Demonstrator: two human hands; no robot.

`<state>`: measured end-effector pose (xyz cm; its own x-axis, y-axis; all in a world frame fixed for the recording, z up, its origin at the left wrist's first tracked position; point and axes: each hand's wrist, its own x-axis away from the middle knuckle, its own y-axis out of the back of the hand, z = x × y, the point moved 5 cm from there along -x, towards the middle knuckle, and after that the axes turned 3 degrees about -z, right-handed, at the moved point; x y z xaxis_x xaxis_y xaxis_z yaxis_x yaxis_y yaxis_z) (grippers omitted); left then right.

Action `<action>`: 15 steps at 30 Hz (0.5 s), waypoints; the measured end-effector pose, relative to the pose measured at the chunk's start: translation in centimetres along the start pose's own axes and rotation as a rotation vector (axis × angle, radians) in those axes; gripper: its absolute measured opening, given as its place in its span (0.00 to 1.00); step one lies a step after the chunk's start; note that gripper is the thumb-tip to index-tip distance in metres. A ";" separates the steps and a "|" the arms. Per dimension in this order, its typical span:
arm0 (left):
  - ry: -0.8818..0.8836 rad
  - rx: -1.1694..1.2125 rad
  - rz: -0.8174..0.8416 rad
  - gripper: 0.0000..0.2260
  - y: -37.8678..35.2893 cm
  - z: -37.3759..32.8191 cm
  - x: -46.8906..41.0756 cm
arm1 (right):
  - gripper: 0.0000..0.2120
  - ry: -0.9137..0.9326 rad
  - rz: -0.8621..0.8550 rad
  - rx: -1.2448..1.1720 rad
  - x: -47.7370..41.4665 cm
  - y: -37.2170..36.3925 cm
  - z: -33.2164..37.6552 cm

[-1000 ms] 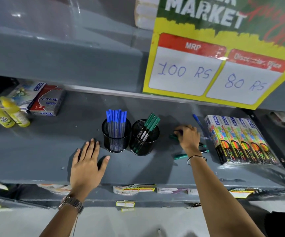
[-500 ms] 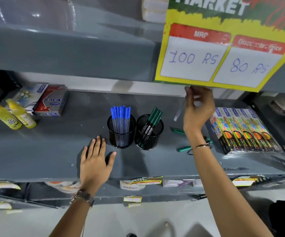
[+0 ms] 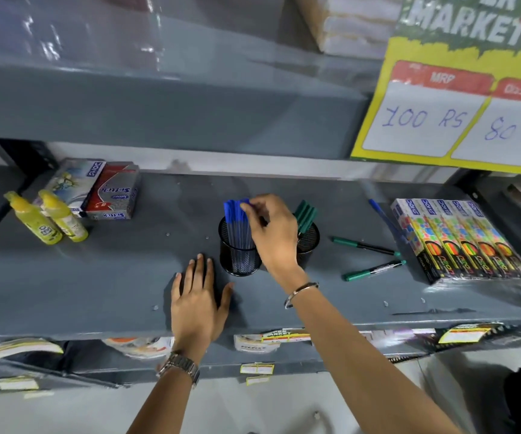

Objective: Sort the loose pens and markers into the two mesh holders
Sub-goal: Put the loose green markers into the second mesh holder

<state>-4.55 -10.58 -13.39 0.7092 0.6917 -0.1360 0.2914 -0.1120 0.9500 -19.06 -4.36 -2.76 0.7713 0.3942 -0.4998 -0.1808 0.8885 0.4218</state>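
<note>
Since the earlier frame your right hand point(image 3: 271, 233) moves to the left mesh holder point(image 3: 240, 252), fingertips pinching a blue pen point(image 3: 244, 204) into it, left hand point(image 3: 198, 300) flat before it; light, stiff, slippery barrels, hold mid-shaft.

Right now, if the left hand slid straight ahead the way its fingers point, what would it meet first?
Probably the left mesh holder with the blue pens: the left hand lies flat on the shelf, fingertips just short of its base. Depth is uncertain.
</note>
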 end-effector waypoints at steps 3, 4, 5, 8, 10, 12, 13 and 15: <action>-0.005 -0.002 -0.001 0.32 0.1 0.1 0.0 | 0.05 0.099 -0.047 0.196 0.3 -0.2 0.3; -0.006 -0.005 0.002 0.31 0.1 0.1 0.0 | 0.06 0.130 -0.068 0.282 0.4 -0.2 0.4; -0.007 -0.007 0.004 0.31 0.0 0.1 0.0 | 0.06 0.139 -0.082 0.351 0.4 -0.2 0.5; -0.002 0.006 0.006 0.31 -0.1 0.2 0.0 | 0.08 0.131 -0.075 0.460 0.5 -0.3 0.4; 0.001 0.004 0.005 0.31 -0.2 0.2 0.0 | 0.10 0.148 -0.044 0.494 0.8 -0.4 0.3; -0.001 0.001 0.001 0.30 -0.2 0.2 0.0 | 0.11 0.152 -0.052 0.464 0.9 0.0 0.2; -0.003 -0.007 0.003 0.31 -0.2 0.2 0.0 | 0.11 0.148 -0.081 0.435 0.8 0.6 0.0; -0.011 -0.032 0.011 0.33 -0.2 0.2 0.0 | 0.10 0.129 -0.169 0.406 0.3 2.3 -0.8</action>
<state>-4.49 -10.72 -13.64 0.7191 0.6829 -0.1283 0.2631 -0.0967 0.9599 -19.76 -1.97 -2.57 0.6824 0.3004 -0.6664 0.2146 0.7891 0.5755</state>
